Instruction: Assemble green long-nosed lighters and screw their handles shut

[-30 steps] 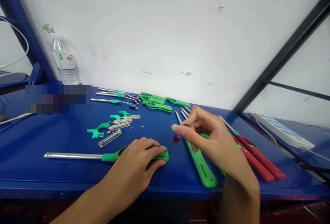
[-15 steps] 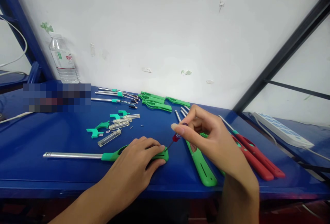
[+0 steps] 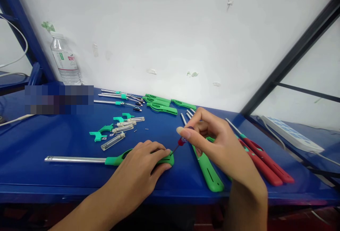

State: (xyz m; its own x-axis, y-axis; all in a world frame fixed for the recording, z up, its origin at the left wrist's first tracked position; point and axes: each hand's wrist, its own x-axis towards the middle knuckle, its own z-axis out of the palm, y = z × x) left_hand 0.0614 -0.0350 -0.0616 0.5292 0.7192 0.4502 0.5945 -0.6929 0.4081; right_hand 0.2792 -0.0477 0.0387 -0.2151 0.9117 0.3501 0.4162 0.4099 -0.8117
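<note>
A green long-necked lighter (image 3: pixel 170 159) lies flat near the table's front, its metal tube pointing left. My left hand (image 3: pixel 140 163) is closed over its handle and presses it to the table. Between thumb and fingers, my right hand (image 3: pixel 212 139) pinches a small screwdriver (image 3: pixel 182 141) with a dark red handle. The screwdriver slants down to the left, its tip at the handle's right end; the exact contact point is too small to make out. Just beyond and under my right hand lies another green lighter (image 3: pixel 209 174), partly covered.
Red lighters (image 3: pixel 261 156) lie at right, near a white power strip (image 3: pixel 292 131). Green handle shells (image 3: pixel 162 108) and metal tubes with wires (image 3: pixel 108 102) lie along the wall. Clear fuel tanks (image 3: pixel 113 141), teal triggers (image 3: pixel 98 136) and tiny screws sit mid-table. A water bottle (image 3: pixel 65 61) stands back left.
Almost nothing differs. Both hands, the lighter and the screwdriver keep their places, with only a very slight shift of the view.
</note>
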